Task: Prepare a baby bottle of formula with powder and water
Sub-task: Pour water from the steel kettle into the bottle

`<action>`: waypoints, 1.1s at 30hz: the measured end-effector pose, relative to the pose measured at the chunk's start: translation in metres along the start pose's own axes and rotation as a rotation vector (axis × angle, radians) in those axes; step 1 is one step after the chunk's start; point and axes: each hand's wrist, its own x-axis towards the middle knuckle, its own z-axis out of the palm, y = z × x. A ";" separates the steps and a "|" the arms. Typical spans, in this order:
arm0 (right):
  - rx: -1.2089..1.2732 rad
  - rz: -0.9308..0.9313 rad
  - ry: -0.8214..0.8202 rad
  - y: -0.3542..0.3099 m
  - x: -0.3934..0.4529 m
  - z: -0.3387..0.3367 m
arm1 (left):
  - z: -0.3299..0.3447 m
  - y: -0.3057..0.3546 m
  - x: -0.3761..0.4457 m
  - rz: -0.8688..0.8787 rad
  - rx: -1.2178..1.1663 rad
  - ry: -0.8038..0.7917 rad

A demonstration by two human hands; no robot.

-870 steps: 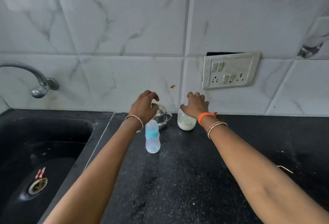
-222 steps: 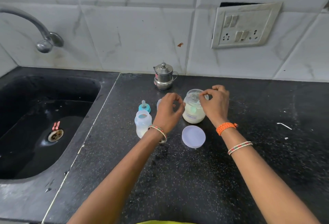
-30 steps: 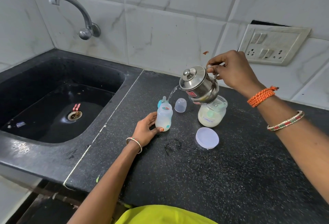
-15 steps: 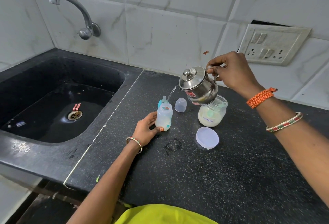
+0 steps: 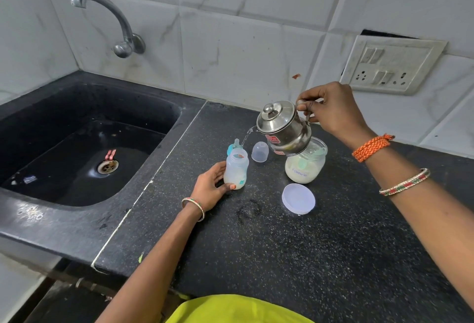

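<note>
A small translucent baby bottle [image 5: 236, 170] stands uncapped on the black counter [image 5: 295, 245], with my left hand [image 5: 210, 188] wrapped around its base. My right hand [image 5: 331, 110] grips the handle of a small steel kettle [image 5: 283, 127], tilted left above the bottle. A thin stream of water [image 5: 245, 138] runs from its spout into the bottle's mouth. Behind the bottle lie the blue teat ring [image 5: 233, 146] and a clear cap [image 5: 260, 151]. The open formula jar [image 5: 305, 166], partly hidden by the kettle, holds pale powder and a scoop; its lid [image 5: 298, 198] lies in front.
A black sink [image 5: 84, 148] with a drain sits to the left, under a wall tap [image 5: 115, 20]. A switch and socket plate [image 5: 389, 66] is on the tiled wall behind my right hand. The counter's front edge runs close to my body.
The kettle has stayed tilted over the bottle with water still streaming in; both hands have kept their places over the last second.
</note>
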 end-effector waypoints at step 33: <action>-0.041 0.003 -0.105 0.001 -0.014 0.031 | -0.001 0.004 -0.002 -0.009 -0.007 0.004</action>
